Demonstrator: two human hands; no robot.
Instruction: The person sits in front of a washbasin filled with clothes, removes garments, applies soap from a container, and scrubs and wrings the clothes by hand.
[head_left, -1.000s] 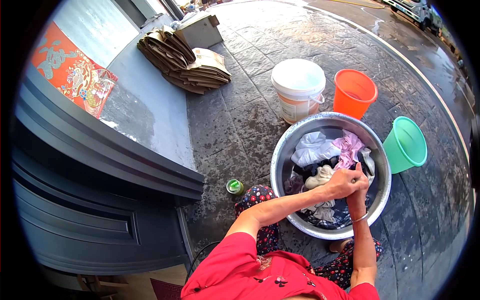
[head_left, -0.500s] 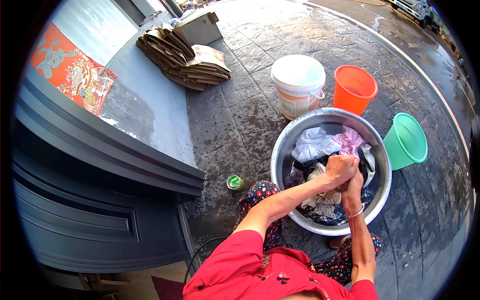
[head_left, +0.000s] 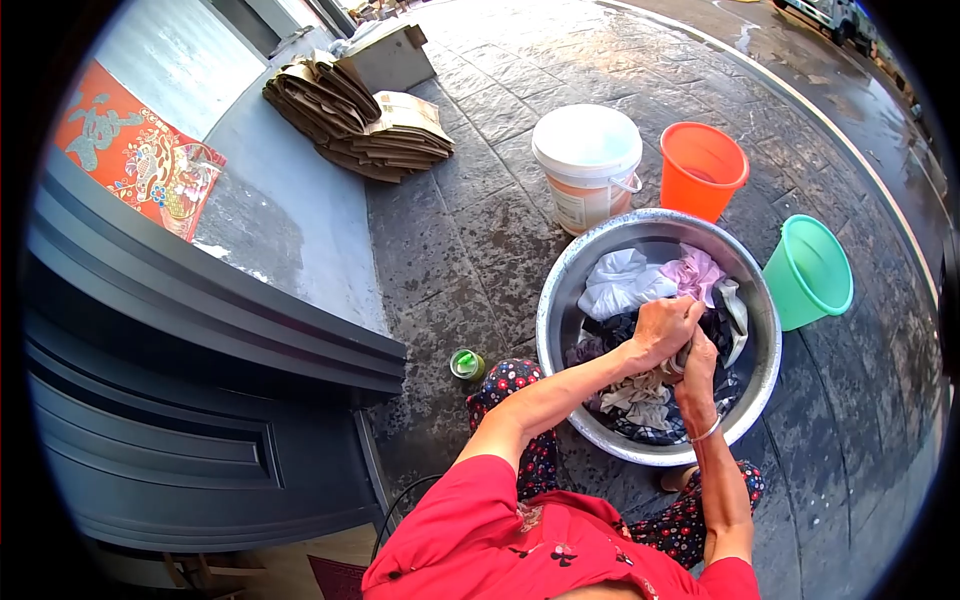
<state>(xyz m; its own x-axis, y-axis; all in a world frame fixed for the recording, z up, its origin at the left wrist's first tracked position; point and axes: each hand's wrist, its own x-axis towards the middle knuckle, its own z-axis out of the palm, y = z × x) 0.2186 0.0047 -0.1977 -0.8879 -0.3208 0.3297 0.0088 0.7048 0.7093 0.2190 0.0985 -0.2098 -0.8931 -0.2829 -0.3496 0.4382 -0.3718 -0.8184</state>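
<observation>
A wide metal basin [head_left: 553, 372] of wet laundry stands in front of my knees. Over its middle, my left hand [head_left: 665, 328] is closed in a fist on a beige cloth [head_left: 640, 392]. My right hand [head_left: 698, 362], with a bracelet at the wrist, is closed just below and to the right, gripping the same bunched cloth. Much of the cloth between the fists is hidden by my fingers. Around it in the basin lie a white garment [head_left: 622, 284], a pink garment [head_left: 692, 270] and dark, partly checked clothes [head_left: 640, 433].
Behind the basin stand a white lidded bucket [head_left: 588, 150] and an orange bucket [head_left: 702, 175]. A green bucket [head_left: 812, 272] is at the right. On the paving by my left knee sits a small green-filled cup [head_left: 466, 364]. Flattened cardboard [head_left: 400, 135] is stacked against the wall.
My fists have shifted slightly, and the left wrist is turned differently. More of the twisted cloth shows between them. The whole view has moved a little.
</observation>
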